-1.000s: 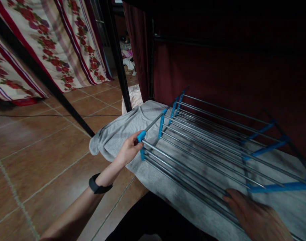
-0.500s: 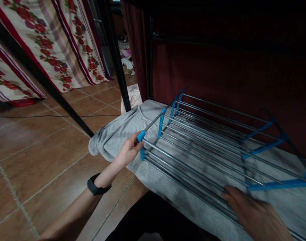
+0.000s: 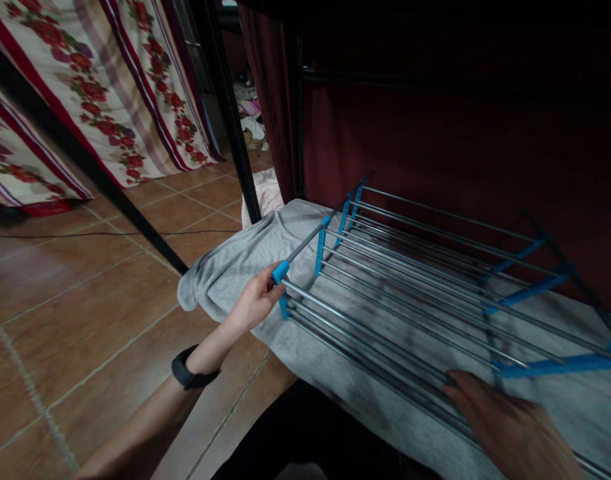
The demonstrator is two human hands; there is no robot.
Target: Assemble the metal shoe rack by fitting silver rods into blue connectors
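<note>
A metal rack (image 3: 400, 267) of grey tubes with blue plastic joints lies across a grey cloth (image 3: 245, 247). My left hand (image 3: 258, 298), with a black band on the wrist, grips the rack's near left corner at a blue plastic joint (image 3: 280, 270). At the lower right, my right hand (image 3: 510, 417) is closed around the front tube; its fingertips are partly hidden beneath the rack. Blue slatted side pieces (image 3: 560, 367) show at the rack's right end.
Dark metal posts (image 3: 230, 113) rise at the left of the grey cloth. A maroon curtain (image 3: 410, 147) hangs behind the rack. Brown floor tiles (image 3: 110, 320) spread to the left, crossed by a thin black cable (image 3: 105, 233). A floral curtain (image 3: 110, 87) hangs beyond.
Almost nothing differs. The view has shifted very slightly; both hands keep their hold on the rack, which stays in the same place.
</note>
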